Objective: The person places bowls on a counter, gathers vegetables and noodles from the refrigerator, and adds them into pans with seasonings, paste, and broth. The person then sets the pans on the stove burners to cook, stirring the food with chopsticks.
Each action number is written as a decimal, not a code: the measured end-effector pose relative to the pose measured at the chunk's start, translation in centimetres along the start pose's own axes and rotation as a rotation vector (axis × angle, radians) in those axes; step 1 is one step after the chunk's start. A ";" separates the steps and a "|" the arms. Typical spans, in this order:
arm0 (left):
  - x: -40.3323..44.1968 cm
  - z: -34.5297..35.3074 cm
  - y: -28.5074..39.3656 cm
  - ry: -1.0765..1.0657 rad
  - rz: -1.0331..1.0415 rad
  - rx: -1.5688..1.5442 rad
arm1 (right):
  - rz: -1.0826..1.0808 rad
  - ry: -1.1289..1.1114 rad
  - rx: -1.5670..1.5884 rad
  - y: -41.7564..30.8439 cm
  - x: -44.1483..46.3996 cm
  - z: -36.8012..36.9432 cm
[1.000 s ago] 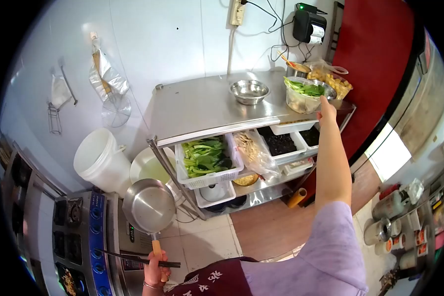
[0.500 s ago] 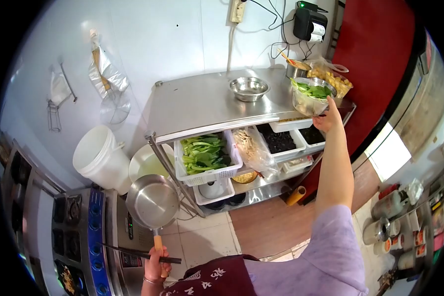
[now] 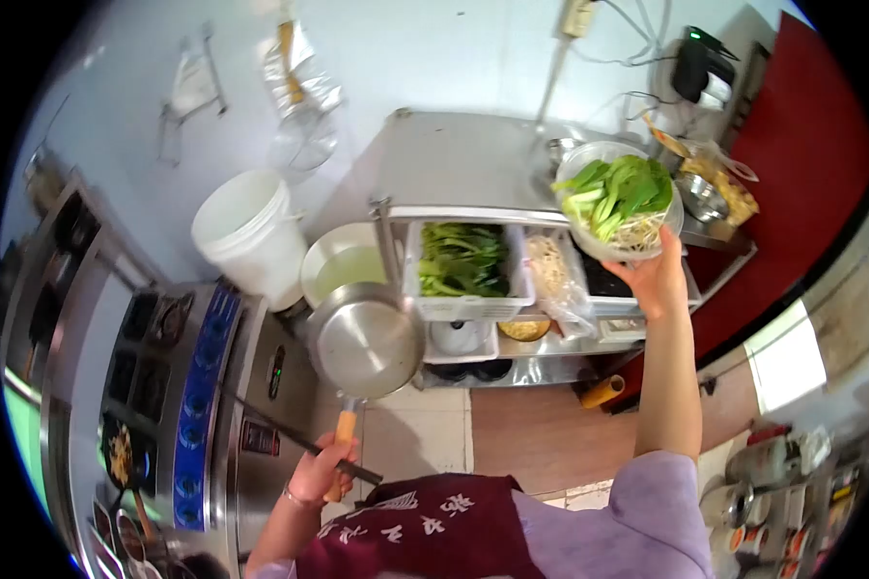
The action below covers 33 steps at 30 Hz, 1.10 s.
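The underside of the clear bowl (image 3: 681,214) is hidden, and the fingers of the right hand (image 3: 655,282) beneath it cannot be made out in full. Behind the bowl, a metal bowl (image 3: 560,148) on the worktop (image 3: 463,164) is largely covered, with only a strip of it left visible. The contents of the dark-filled tray (image 3: 603,282) are partly blocked by the bowl and the right hand. The objects at the lower right are blurred, and the black pan (image 3: 143,463) at the left is too small for its food to be identified.

The right arm is stretched forward, and the clear bowl is held from its near side and below, tilted so that leafy greens (image 3: 637,185) and bean sprouts (image 3: 639,232) are shown. It is held over the worktop's front edge. The left hand (image 3: 323,475) is kept low, closed around the wooden handle (image 3: 346,427) of a steel pan (image 3: 365,345); dark chopsticks (image 3: 294,436) are gripped crosswise in it.
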<state>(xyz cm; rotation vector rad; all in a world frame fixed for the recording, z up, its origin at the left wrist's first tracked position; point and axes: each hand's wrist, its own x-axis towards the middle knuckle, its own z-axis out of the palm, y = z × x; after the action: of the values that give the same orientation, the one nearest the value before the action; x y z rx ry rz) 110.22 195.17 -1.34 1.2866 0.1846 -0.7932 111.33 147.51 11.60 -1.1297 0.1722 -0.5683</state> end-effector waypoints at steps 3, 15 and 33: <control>-0.3 -0.9 -0.4 -0.082 -0.048 -0.003 | 0.106 -0.177 -0.013 5.1 -1.9 3.9; -1.2 -2.7 -1.6 -0.197 -0.072 -0.005 | -1.005 -0.873 -1.187 16.6 -8.0 16.0; -1.1 -5.4 -4.1 -0.205 -0.028 -0.028 | -1.231 -1.032 -1.118 17.8 -8.7 16.0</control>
<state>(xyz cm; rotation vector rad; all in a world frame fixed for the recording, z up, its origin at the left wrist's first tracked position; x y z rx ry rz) 108.51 200.22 -5.61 1.1705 0.0496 -0.9377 116.61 170.24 1.37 -2.4698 -1.3516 -0.8853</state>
